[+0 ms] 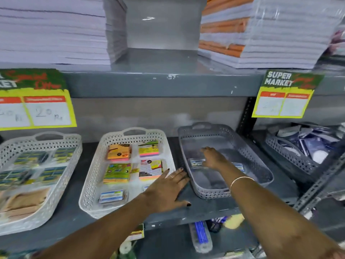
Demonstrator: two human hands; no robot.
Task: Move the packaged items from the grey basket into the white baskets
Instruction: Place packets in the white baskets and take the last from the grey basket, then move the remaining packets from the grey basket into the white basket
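Head view: grey basket (259,165) runs front-to-back.

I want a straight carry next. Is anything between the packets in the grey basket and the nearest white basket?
Only the left hand, lying flat on the shelf between the grey basket and the white basket. Otherwise just the basket walls.
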